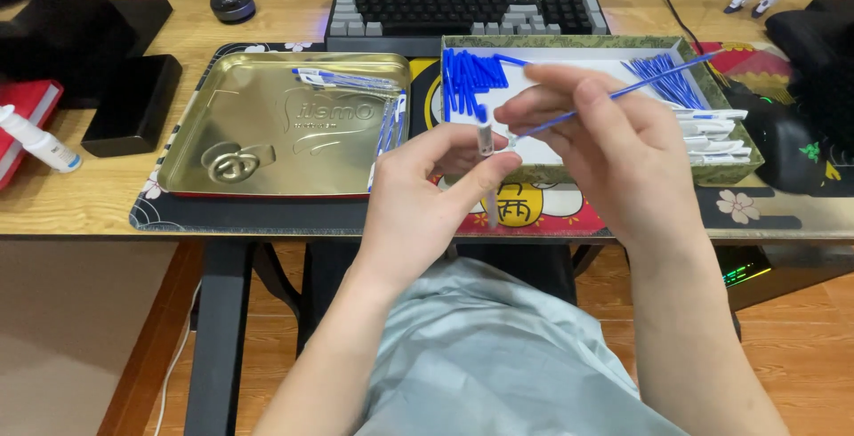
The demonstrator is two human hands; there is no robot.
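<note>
- Wooden surface [80, 200] carries a gold tray [267, 147] and a box [614, 62] of blue caps [471, 76].
- Left hand [418, 196]: grip pinches a clear barrel [486, 147] upright, before the box.
- Right hand [605, 147]: grip pinches a blue refill [623, 91], its tip at the barrel's mouth.
- Best to line the refill up with the barrel's axis and keep the barrel steady.

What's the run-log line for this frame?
left hand: holds clear pen barrel | right hand: holds thin blue refill | behind: green cardboard box
</note>
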